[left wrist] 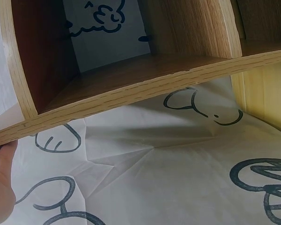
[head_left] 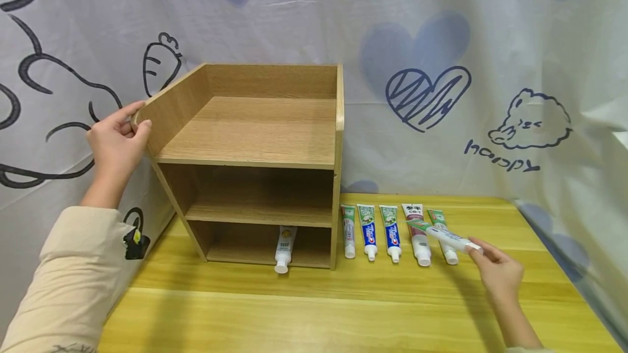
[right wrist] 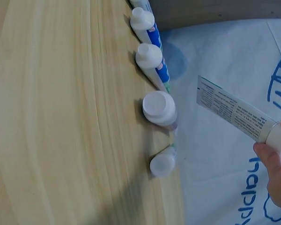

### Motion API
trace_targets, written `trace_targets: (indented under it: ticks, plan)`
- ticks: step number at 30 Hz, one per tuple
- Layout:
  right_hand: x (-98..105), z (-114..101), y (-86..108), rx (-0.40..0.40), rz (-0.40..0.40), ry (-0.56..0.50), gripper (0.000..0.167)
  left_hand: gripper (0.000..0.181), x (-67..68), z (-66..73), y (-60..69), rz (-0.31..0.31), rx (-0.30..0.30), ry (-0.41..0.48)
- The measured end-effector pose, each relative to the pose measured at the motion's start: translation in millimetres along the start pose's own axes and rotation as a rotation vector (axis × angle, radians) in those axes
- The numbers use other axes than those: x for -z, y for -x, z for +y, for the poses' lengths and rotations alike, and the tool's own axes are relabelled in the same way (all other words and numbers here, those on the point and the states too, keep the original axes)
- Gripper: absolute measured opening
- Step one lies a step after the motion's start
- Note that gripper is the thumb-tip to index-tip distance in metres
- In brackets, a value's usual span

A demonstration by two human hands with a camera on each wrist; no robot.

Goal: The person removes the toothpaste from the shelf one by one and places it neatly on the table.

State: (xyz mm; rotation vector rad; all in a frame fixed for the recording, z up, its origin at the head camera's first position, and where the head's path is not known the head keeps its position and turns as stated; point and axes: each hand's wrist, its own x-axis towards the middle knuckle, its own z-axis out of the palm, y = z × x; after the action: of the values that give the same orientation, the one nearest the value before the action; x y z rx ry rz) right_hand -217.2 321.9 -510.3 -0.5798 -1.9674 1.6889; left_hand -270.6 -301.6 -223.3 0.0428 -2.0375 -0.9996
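Observation:
My left hand (head_left: pixel 118 138) grips the upper left side panel of a wooden shelf unit (head_left: pixel 275 164), thumb inside and fingers outside. In the right hand (head_left: pixel 497 274) a white and green toothpaste tube (head_left: pixel 453 239) is pinched by its cap end, raised above the table. Its printed back shows in the right wrist view. Below and left of it lies a row of several toothpaste tubes (head_left: pixel 391 230), caps toward me. One white toothpaste tube (head_left: pixel 284 247) lies in the bottom compartment, its cap sticking out past the front edge.
The shelf stands on a yellow wood-grain table (head_left: pixel 314 309). Behind and beside it hangs a white curtain (head_left: pixel 304 15) with drawn figures. A small black drawn or printed padlock shape (head_left: pixel 136 241) shows on the left side.

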Motion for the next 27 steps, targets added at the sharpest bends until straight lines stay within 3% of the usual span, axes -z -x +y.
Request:
trace_targets:
  ticks: [4, 8, 12, 15, 18, 22, 27]
  plan:
    - [11, 33, -22.1, 0.014, 0.022, -0.101, 0.027, 0.033, 0.3, -0.2, 0.3, 0.0, -0.004, 0.003]
    - [16, 54, -38.0, -0.068, 0.143, -0.233, 0.036, 0.033, 0.6, 0.1, 0.6, -0.001, -0.006, 0.007]
    - [22, 59, -43.8, -0.105, 0.209, -0.319, 0.039, 0.033, 0.5, 0.4, 0.6, 0.001, -0.01, 0.016]
    - [25, 44, -32.8, -0.092, 0.237, -0.322, 0.034, 0.033, 0.1, 0.9, 0.5, 0.003, -0.012, 0.024]
    - [23, 10, -8.9, -0.066, 0.275, -0.227, 0.023, 0.033, 0.0, 1.6, 0.2, 0.001, -0.01, 0.03]
    - [19, -30, 18.7, -0.066, 0.327, -0.221, 0.036, 0.033, 0.0, 2.4, -0.1, -0.004, -0.004, 0.033]
    - [19, -37, 24.5, -0.071, 0.367, -0.263, 0.039, 0.034, 0.7, 1.5, 0.4, -0.006, 0.015, 0.037]
